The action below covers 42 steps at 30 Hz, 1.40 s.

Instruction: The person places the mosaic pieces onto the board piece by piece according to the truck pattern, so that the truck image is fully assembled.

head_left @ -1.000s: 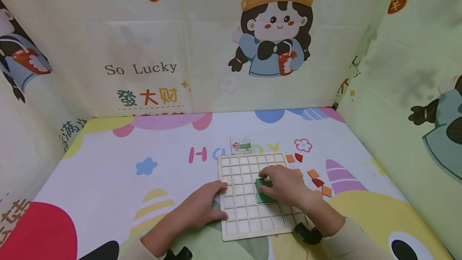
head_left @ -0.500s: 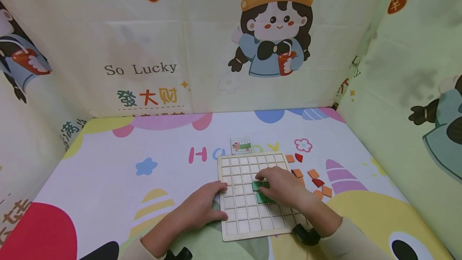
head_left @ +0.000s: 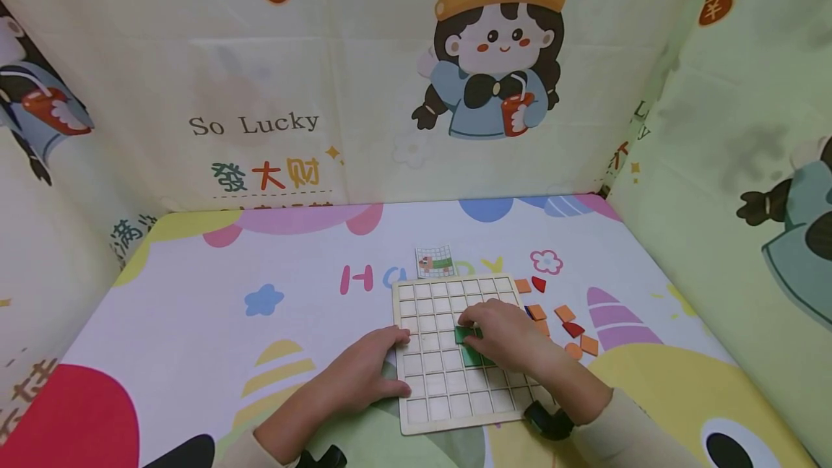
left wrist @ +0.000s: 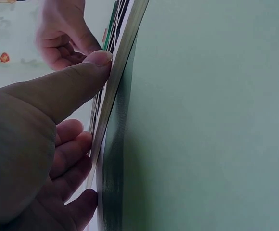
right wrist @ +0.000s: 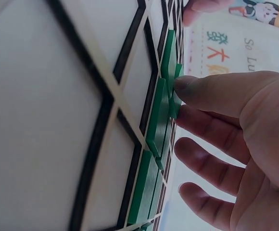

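Note:
A pale wooden grid board [head_left: 438, 408] lies flat on the printed tabletop. At its left edge rests my left hand [head_left: 364, 369], thumb and forefinger spread apart. The left wrist view shows its thumb [left wrist: 77, 86] pressed on the board's rim, the other fingers loosely bent beside it. Over the board's middle, my right hand [head_left: 510, 336] pinches a green tile [head_left: 462, 335] between thumb and forefinger. Below it, more green tiles [head_left: 471, 357] sit in the cells, partly hidden by that hand. From the right wrist, several seated green tiles [right wrist: 157, 118] line up near the thumb.
Loose orange tiles [head_left: 564, 313] and red pieces [head_left: 573, 329] are scattered right of the board. A small picture card [head_left: 434, 262] with a gridded design lies beyond its far edge. Printed cloth walls [head_left: 364, 78] enclose the table at the back and sides.
My right hand has shifted slightly left with the green tile, which now shows further left than the green tiles below it. The left hand stays at the board's edge.

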Tool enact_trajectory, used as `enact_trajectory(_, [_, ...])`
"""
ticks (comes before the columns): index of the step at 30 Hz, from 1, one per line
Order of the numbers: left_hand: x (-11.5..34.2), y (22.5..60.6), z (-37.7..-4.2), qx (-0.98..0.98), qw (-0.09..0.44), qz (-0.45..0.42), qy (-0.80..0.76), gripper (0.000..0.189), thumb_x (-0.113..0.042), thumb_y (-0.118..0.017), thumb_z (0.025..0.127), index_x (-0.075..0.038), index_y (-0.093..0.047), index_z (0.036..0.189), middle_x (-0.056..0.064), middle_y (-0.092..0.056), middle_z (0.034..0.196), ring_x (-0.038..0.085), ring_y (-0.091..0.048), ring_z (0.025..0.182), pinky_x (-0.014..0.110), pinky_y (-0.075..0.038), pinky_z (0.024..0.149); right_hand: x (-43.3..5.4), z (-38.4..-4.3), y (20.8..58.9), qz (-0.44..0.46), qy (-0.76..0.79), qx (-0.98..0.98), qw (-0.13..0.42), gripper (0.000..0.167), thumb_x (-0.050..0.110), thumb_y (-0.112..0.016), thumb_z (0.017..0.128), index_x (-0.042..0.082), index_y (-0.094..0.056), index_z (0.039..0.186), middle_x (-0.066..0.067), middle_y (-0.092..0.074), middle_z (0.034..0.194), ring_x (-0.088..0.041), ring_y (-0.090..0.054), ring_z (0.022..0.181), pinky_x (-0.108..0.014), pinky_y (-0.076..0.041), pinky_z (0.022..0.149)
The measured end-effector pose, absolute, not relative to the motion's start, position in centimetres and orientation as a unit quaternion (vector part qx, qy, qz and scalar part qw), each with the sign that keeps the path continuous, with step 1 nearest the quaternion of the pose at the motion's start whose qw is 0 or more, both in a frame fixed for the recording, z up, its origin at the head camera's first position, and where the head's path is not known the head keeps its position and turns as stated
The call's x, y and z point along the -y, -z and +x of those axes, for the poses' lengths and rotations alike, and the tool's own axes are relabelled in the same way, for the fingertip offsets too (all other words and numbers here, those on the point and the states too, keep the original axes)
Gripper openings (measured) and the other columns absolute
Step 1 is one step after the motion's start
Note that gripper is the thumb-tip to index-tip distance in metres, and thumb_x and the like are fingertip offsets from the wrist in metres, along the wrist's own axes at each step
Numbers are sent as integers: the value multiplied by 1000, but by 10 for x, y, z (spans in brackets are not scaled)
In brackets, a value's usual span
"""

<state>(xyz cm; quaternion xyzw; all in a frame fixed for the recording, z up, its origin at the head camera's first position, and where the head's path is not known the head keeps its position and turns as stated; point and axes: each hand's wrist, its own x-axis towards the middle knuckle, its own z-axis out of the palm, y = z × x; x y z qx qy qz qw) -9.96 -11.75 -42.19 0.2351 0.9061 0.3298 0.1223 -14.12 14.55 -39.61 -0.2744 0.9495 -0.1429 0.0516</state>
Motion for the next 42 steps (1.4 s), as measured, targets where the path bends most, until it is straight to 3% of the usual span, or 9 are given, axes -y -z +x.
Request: enact_trajectory(42, [119,422,-100,-905,121,237,-333,67,-28,-85,80,-2,-55,134,8,-56,137,27,-50,128,45,-41,107,-154,-144,394,-309,135,-940,58,19,15,-80,85,13,-78,103,7,-71,92,-16,-62,88,-35,-54,79])
